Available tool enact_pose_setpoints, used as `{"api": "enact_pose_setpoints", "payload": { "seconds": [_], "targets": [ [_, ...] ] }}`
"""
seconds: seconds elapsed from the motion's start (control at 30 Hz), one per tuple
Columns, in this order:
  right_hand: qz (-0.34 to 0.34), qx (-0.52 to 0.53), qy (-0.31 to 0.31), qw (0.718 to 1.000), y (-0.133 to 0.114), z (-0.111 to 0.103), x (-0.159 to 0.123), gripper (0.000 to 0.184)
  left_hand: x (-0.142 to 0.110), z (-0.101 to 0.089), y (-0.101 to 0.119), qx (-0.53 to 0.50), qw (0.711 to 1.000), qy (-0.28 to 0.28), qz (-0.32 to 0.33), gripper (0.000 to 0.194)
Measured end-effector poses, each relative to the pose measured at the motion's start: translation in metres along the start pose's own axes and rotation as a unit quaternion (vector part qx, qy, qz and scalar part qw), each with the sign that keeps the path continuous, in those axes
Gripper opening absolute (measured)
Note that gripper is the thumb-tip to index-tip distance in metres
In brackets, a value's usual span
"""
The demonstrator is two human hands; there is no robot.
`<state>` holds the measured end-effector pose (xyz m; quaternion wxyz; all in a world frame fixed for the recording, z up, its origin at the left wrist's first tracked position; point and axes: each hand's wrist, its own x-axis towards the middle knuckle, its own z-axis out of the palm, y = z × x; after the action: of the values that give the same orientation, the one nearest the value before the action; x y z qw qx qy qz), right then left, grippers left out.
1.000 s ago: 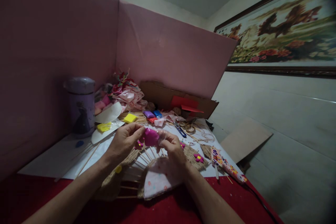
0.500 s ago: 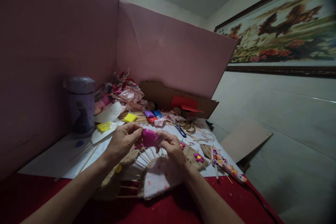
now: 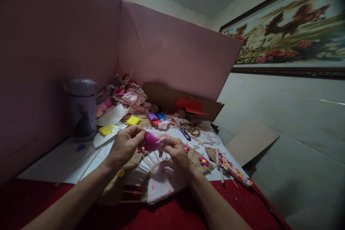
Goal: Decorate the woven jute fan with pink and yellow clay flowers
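Between my two hands, above a fan of sticks and twine (image 3: 136, 175), is a magenta lump of modelling clay (image 3: 151, 141) in a clear plastic wrapper (image 3: 165, 140). My left hand (image 3: 127, 145) is closed in a pinch at the left edge of the clay. On the other side, my right hand (image 3: 178, 153) has its fingers closed on the wrapper. Part of the fan is hidden behind my hands and forearms. It carries a pale cloth panel (image 3: 161, 183) with small dots, plus magenta flowers with yellow centres (image 3: 203, 161).
A flower-patterned glue gun (image 3: 233, 170) with a cord lies at right. Blue-handled snips (image 3: 185, 133) and clay packs, yellow (image 3: 133, 120) and purple (image 3: 152, 116), lie behind the hands. A lilac flask (image 3: 82, 109) stands left, by pink board walls (image 3: 172, 50).
The magenta clay has shifted slightly left and looks stretched toward the right, with more of the clear wrapper showing beside my right hand. Both hands keep their pinch.
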<state>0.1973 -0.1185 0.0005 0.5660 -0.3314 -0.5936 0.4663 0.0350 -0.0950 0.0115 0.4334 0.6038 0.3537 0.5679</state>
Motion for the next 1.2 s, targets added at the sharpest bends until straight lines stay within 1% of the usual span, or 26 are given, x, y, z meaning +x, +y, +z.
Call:
{"api": "enact_pose_setpoints", "payload": {
  "seconds": [0.07, 0.13, 0.2, 0.3, 0.47, 0.53, 0.63, 0.77, 0.87, 1.03, 1.2],
  "targets": [
    [0.005, 0.019, -0.001, 1.000, 0.002, 0.000, 0.000, 0.034, 0.001, 0.000, 0.001, -0.004, 1.000, 0.004, 0.001, 0.017],
    [0.020, 0.034, -0.017, 0.999, 0.005, 0.000, 0.000, 0.045, 0.000, 0.000, 0.003, -0.014, 1.000, 0.004, -0.009, 0.018],
    [0.036, 0.043, -0.036, 0.998, 0.008, -0.002, 0.000, 0.050, -0.001, 0.000, 0.004, -0.023, 0.999, -0.008, -0.023, 0.019],
    [0.041, 0.051, -0.045, 0.997, 0.010, -0.004, 0.002, 0.046, -0.003, 0.001, 0.005, -0.023, 0.999, -0.029, -0.029, 0.020],
    [0.037, 0.037, -0.036, 0.998, 0.009, -0.007, 0.004, 0.035, -0.004, 0.002, 0.004, -0.029, 0.999, -0.030, -0.027, 0.019],
    [0.028, 0.030, -0.042, 0.998, 0.009, -0.008, 0.004, 0.036, -0.003, 0.002, 0.004, -0.032, 0.999, -0.024, -0.032, 0.019],
    [0.021, 0.030, -0.059, 0.998, 0.010, -0.009, 0.005, 0.045, -0.002, 0.001, 0.005, -0.041, 0.998, -0.020, -0.035, 0.019],
    [0.044, 0.032, -0.100, 0.993, 0.010, -0.011, 0.006, 0.053, -0.003, 0.002, 0.007, -0.048, 0.997, -0.031, -0.048, 0.019],
    [0.058, 0.038, -0.119, 0.990, 0.010, -0.012, 0.005, 0.051, -0.004, 0.003, 0.009, -0.045, 0.997, -0.035, -0.055, 0.019],
    [0.070, 0.042, -0.088, 0.993, 0.007, -0.012, 0.005, 0.043, -0.006, 0.004, 0.008, -0.047, 0.997, -0.039, -0.054, 0.018],
    [0.046, 0.032, -0.060, 0.997, 0.007, -0.012, 0.007, 0.031, -0.005, 0.005, 0.007, -0.055, 0.997, -0.027, -0.050, 0.017]
  ]
}}
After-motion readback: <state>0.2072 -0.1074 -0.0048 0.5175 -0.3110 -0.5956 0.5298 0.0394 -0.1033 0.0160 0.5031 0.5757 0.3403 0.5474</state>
